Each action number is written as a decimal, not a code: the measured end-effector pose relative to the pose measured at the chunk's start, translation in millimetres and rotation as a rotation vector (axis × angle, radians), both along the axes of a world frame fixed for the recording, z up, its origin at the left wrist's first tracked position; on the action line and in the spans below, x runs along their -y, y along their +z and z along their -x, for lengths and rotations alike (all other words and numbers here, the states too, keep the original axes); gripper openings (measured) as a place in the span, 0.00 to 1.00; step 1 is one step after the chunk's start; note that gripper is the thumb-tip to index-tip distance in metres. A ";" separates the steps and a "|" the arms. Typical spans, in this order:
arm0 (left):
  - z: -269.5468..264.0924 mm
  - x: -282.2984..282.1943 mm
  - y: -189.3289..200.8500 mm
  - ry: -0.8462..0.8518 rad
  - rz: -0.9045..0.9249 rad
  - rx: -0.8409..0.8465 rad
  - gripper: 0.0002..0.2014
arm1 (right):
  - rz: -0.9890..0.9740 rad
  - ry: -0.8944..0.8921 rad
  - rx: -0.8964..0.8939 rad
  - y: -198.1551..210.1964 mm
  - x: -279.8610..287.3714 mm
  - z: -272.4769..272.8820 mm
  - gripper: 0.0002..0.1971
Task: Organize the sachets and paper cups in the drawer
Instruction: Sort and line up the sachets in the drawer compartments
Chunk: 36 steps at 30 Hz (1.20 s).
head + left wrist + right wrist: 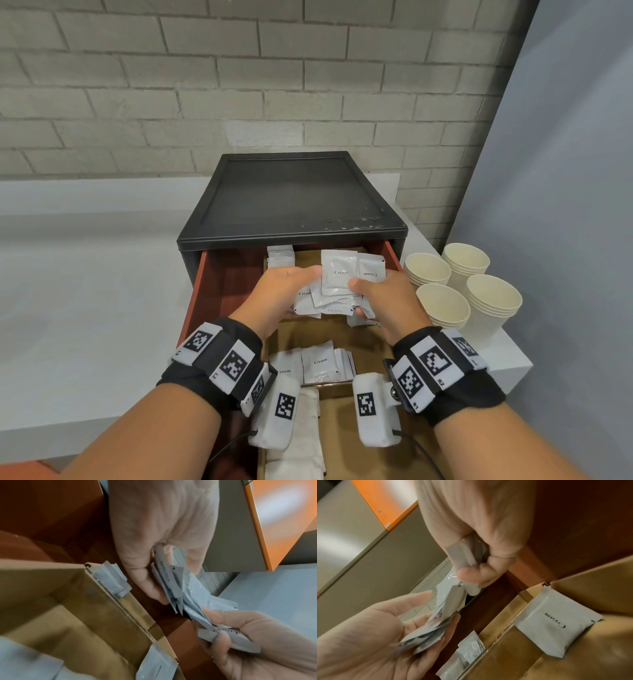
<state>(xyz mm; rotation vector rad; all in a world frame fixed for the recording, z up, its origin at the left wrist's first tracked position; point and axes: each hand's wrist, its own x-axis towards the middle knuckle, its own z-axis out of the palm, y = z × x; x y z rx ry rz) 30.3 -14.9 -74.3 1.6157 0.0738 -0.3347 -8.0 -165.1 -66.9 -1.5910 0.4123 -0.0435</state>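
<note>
Both hands hold one loose bunch of white "Cream" sachets (337, 282) above the open red-brown drawer (202, 291). My left hand (284, 291) grips the bunch from the left, thumb on top. My right hand (380, 294) pinches it from the right. In the left wrist view the sachets (193, 595) fan out between the two hands. In the right wrist view my right fingers (488, 574) curl round several sachets (464, 553). More sachets lie in the cardboard compartments (318, 368), (281, 257). Stacks of cream paper cups (445, 305) stand on the counter right of the drawer.
The drawer slides out of a black cabinet (291, 195) on a white counter (85, 291) against a brick wall. Brown cardboard dividers (308, 329) split the drawer. One sachet (553, 626) leans in a back compartment. White folded material (301, 445) lies in the drawer's near part.
</note>
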 end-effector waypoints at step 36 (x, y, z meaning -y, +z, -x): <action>-6.0 -12.5 -9.4 -0.149 -0.329 -0.211 0.23 | 0.234 -0.004 0.213 3.1 -4.2 4.4 0.15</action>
